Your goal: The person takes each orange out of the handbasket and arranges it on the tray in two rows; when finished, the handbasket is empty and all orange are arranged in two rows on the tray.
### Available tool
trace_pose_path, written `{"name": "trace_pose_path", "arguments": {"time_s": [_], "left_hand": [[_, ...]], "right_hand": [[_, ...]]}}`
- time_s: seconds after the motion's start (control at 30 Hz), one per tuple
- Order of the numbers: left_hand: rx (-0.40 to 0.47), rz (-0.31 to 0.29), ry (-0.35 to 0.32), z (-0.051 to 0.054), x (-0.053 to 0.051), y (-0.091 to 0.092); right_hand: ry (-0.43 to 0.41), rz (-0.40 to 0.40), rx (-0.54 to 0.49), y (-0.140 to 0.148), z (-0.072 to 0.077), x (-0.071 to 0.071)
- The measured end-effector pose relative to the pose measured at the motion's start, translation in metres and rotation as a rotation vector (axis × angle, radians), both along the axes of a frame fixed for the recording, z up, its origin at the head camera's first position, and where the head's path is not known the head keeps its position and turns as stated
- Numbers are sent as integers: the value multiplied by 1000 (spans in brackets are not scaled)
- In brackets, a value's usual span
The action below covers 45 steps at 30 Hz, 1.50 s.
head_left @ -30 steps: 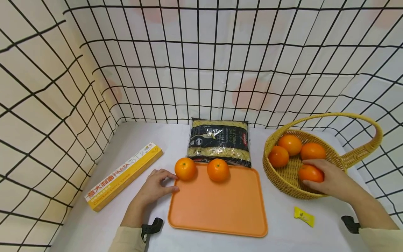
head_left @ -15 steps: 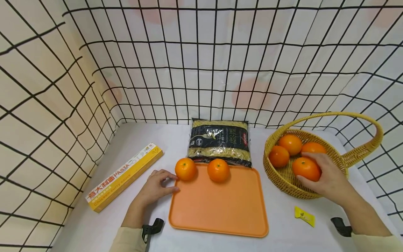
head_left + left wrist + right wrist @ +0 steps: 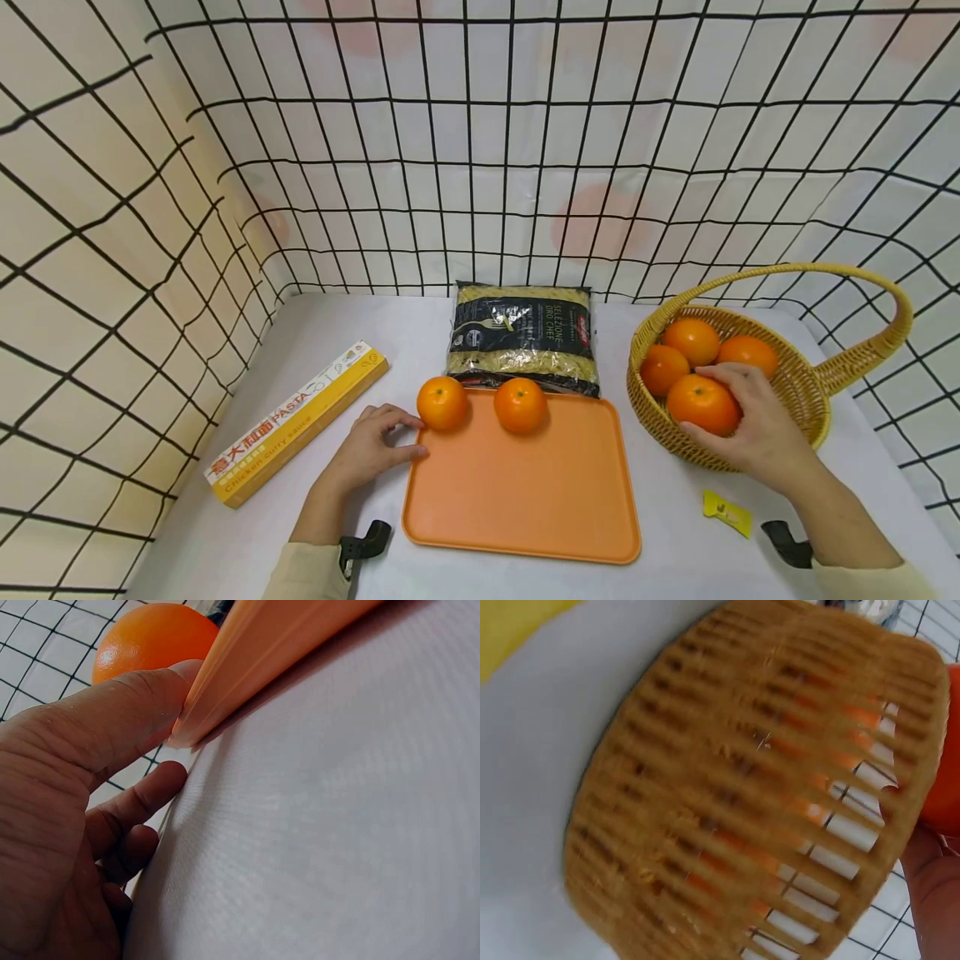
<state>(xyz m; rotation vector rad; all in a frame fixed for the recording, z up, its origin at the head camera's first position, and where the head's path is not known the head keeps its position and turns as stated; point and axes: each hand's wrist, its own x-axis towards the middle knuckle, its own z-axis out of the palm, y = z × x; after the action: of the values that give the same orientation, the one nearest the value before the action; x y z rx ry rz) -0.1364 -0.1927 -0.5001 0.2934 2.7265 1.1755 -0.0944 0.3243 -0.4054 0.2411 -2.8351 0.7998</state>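
Note:
My right hand grips an orange from its right side, fingers behind and thumb in front. It is at the front left of the wicker basket, where several other oranges lie. The basket's slatted wall hides most of this hand in the right wrist view. My left hand touches the left edge of the orange tray, its thumb against the rim. Two oranges sit side by side along the tray's back edge.
A black and yellow pasta bag lies behind the tray. The long yellow pasta box lies slanted at the left. A small yellow packet is in front of the basket. Black-lined grid cloth walls surround the table at the back and sides.
My right hand has moved left within the basket area, carrying the gripped orange from the right towards the basket's left side. My left hand and the tray look the same.

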Motion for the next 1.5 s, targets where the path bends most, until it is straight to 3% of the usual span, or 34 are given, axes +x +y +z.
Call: {"name": "trace_pose_path", "arguments": {"time_s": [0.47,0.8,1.07,1.5], "left_hand": [[-17,-1,-8,-2,-1,0],[1,-3,2,-1,0,0],[-3,-5,11,-2,-1,0],[-9,-6,16,-3,-2,-1]], "right_hand": [[82,75,-74,-41,4,5],[74,138,-112,-75,-9,3],[-80,117,-144,-96,-22,-4],[-218,50,-79,-108,-37,-13]]}}
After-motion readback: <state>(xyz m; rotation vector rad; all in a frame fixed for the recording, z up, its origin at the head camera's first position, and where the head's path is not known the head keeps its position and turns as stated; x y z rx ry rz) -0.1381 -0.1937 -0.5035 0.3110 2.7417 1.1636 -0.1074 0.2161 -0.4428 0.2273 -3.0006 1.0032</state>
